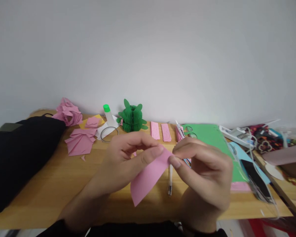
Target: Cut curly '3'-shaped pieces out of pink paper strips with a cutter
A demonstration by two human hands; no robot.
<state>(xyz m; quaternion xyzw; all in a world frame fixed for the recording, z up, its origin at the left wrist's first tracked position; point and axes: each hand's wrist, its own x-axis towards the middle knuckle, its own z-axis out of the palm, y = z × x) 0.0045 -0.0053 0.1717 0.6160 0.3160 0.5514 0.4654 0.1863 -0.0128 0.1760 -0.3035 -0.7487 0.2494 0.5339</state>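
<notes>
I hold a pink paper strip (148,177) above the middle of the wooden table (51,184), pinched at its upper end between both hands. My left hand (128,158) grips it with the thumb on the near face and the fingers curled behind. My right hand (202,171) nips the same top edge between thumb and forefinger, so the 2 hands nearly touch. The strip hangs down and to the left from that grip, and its free lower end is off the table.

A white pen (170,179) lies on the wood just below my hands, pointing toward me. Behind my hands, 2 short pink paper pieces (160,131) lie side by side, with a small glue tube (180,130) just to their right at the edge of a green sheet (209,135). A green honeycomb paper figure (132,116) stands by the wall. Left of it stands a glue bottle (108,115) with a bright green cap, and a metal ring (110,134) lies in front of the bottle. Flat pink scraps (80,141) lie further left, and a crumpled pink heap (67,112) sits behind them. A black cloth bundle (19,154) covers the table's left end. A light blue sheet (236,148) and mixed clutter lie at the right end.
</notes>
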